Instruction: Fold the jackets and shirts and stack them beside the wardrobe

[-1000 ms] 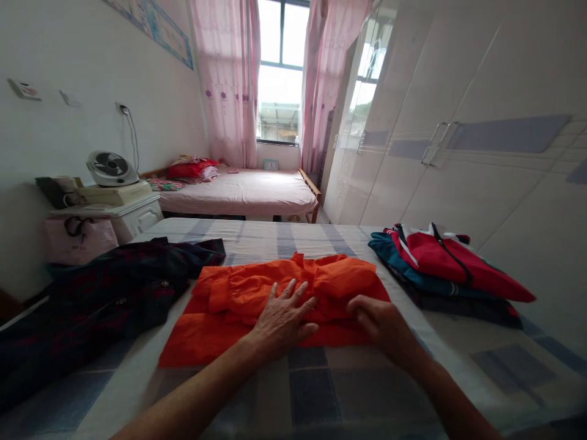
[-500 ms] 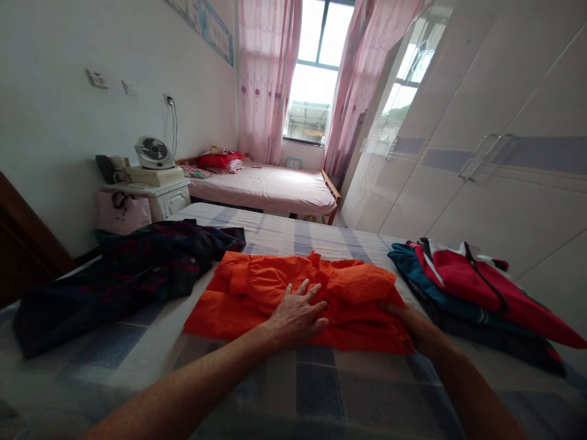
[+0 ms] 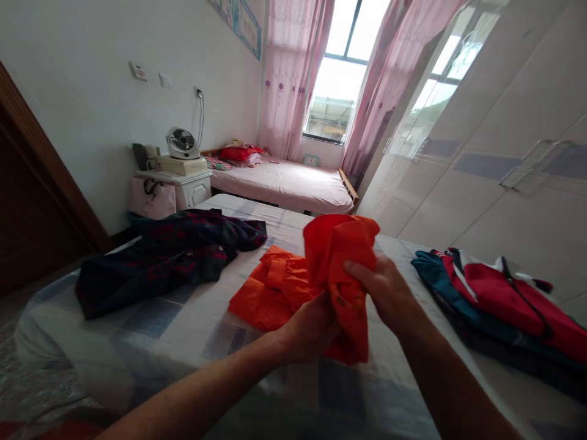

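Observation:
An orange shirt [image 3: 287, 287] lies partly folded on the bed, its right part lifted up and bent over toward the left. My right hand [image 3: 387, 290] grips the raised part from the right, thumb on top of the cloth. Lower down, my left hand [image 3: 312, 327] is closed at the fold, its fingertips hidden by the fabric. A dark plaid garment [image 3: 169, 256] is spread out to the left of the shirt. On the right is a stack of folded clothes [image 3: 499, 299], with a red and white one on top and teal beneath.
The bed [image 3: 192, 330] has a blue and white checked sheet. Behind it stand a white nightstand [image 3: 195, 189] with a small fan [image 3: 182, 142], and a second bed [image 3: 293, 180] under the window. A white wardrobe [image 3: 463, 201] lines the right side; a brown door [image 3: 41, 201] is at left.
The right part of the orange shirt has come up off the bed and folded leftward in my hands. My left hand went from lying flat to gripping. The view has swung left.

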A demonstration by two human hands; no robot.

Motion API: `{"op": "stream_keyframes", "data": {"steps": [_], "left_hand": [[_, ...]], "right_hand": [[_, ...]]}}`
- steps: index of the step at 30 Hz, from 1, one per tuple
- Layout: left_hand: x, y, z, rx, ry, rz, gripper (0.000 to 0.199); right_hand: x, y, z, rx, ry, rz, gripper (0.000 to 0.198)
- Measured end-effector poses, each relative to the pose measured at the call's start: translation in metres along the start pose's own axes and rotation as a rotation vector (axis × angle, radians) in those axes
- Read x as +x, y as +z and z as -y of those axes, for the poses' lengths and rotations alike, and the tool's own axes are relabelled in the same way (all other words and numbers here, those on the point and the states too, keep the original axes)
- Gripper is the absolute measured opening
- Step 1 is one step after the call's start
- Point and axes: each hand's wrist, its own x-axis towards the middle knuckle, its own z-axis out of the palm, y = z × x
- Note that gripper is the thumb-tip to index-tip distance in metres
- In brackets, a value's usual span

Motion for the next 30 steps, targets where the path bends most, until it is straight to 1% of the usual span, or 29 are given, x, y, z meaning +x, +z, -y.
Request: {"op": "stream_keyframes", "data": {"steps": [1, 2, 4, 5, 6, 8, 9, 10, 11, 12, 13, 14, 15, 17, 18, 19, 21, 23, 24, 26, 28, 29, 30], "left_hand": [[-0.013, -0.005, 0.001, -0.077, -0.083, -0.046, 0.040], [-0.028, -0.010, 0.002, -0.164, -0.199, -0.110, 0.040], [-0.061, -0.017, 0.004, -0.374, -0.482, -0.266, 0.035], [-0.077, -0.019, 0.005, -0.492, -0.610, -0.354, 0.032], [-0.092, -0.021, 0.005, -0.608, -0.710, -0.445, 0.030], [-0.118, -0.022, 0.003, -0.852, -0.838, -0.626, 0.031], [-0.128, -0.022, 0.000, -0.972, -0.882, -0.705, 0.035], [-0.135, -0.022, -0.003, -1.080, -0.922, -0.765, 0.039], [-0.139, -0.022, -0.007, -1.174, -0.960, -0.798, 0.043], [-0.140, -0.022, -0.011, -1.252, -0.998, -0.814, 0.046], [-0.139, -0.022, -0.015, -1.314, -1.029, -0.823, 0.048], [-0.136, -0.023, -0.018, -1.352, -1.059, -0.840, 0.047], [-0.132, -0.024, -0.020, -1.369, -1.085, -0.859, 0.044], [-0.123, -0.025, -0.019, -1.371, -1.097, -0.878, 0.035], [-0.119, -0.026, -0.017, -1.367, -1.085, -0.875, 0.031], [-0.115, -0.026, -0.014, -1.363, -1.059, -0.867, 0.029], [-0.107, -0.026, -0.008, -1.344, -0.979, -0.840, 0.029], [-0.096, -0.028, -0.001, -1.296, -0.915, -0.829, 0.034], [-0.089, -0.029, 0.002, -1.265, -0.892, -0.830, 0.037], [-0.071, -0.034, 0.012, -1.189, -0.890, -0.870, 0.040], [-0.050, -0.043, 0.026, -1.074, -0.886, -0.929, 0.038], [-0.039, -0.049, 0.034, -0.996, -0.870, -0.923, 0.036], [-0.029, -0.055, 0.044, -0.918, -0.850, -0.889, 0.034]], "right_hand": [[0.005, 0.019, 0.000, -0.067, -0.058, 0.026, 0.035], [0.009, 0.039, -0.002, -0.136, -0.105, 0.046, 0.041], [0.016, 0.078, -0.014, -0.271, -0.173, 0.106, 0.053], [0.019, 0.095, -0.023, -0.335, -0.196, 0.194, 0.050], [0.020, 0.110, -0.031, -0.396, -0.208, 0.314, 0.044], [0.019, 0.129, -0.045, -0.473, -0.236, 0.498, 0.038], [0.018, 0.132, -0.048, -0.483, -0.260, 0.563, 0.037], [0.018, 0.130, -0.048, -0.475, -0.297, 0.610, 0.037], [0.017, 0.124, -0.046, -0.451, -0.340, 0.642, 0.035], [0.019, 0.115, -0.043, -0.418, -0.379, 0.653, 0.034], [0.022, 0.103, -0.039, -0.384, -0.406, 0.629, 0.033], [0.027, 0.089, -0.036, -0.359, -0.418, 0.552, 0.033], [0.035, 0.074, -0.035, -0.354, -0.410, 0.430, 0.033], [0.053, 0.046, -0.043, -0.407, -0.336, 0.148, 0.035], [0.063, 0.034, -0.052, -0.463, -0.282, 0.060, 0.039], [0.072, 0.023, -0.063, -0.513, -0.216, 0.037, 0.046], [0.084, 0.010, -0.087, -0.555, -0.083, 0.113, 0.053], [0.087, 0.004, -0.107, -0.536, 0.004, 0.223, 0.049], [0.085, 0.003, -0.112, -0.522, 0.024, 0.243, 0.046], [0.076, 0.001, -0.115, -0.500, 0.044, 0.216, 0.042], [0.062, -0.003, -0.111, -0.461, 0.052, 0.147, 0.039], [0.053, -0.007, -0.108, -0.430, 0.055, 0.121, 0.037], [0.044, -0.011, -0.106, -0.394, 0.058, 0.108, 0.037]]}}
